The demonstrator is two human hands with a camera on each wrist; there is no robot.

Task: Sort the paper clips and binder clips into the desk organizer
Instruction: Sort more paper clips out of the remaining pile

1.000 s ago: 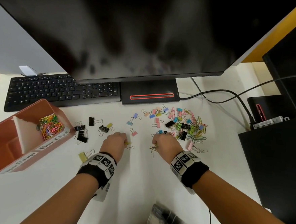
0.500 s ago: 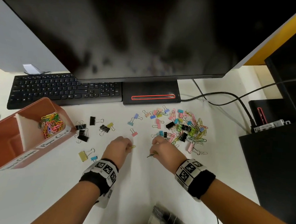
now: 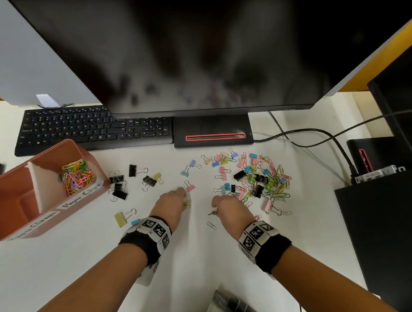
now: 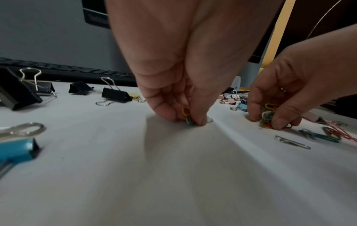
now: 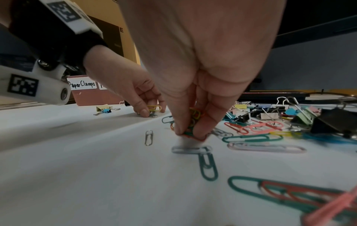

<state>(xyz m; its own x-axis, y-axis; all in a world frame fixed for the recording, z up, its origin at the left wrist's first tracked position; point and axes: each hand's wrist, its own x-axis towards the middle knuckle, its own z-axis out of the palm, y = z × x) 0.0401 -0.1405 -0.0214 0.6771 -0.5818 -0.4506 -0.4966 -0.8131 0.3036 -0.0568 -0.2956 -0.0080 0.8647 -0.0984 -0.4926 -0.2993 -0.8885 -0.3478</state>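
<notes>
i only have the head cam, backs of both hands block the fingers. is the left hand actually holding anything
Observer: Yes. In the left wrist view the left hand pinches a few paper clips against the desk, one of them yellow.
Operator: and the right
Observer: The right hand grips a bunch of coloured clips, fingertips down on the desk.
Operator: cant read the near label on the organizer
Observer: The right wrist view shows it: the organizer label reads "Paper Clamps".
</notes>
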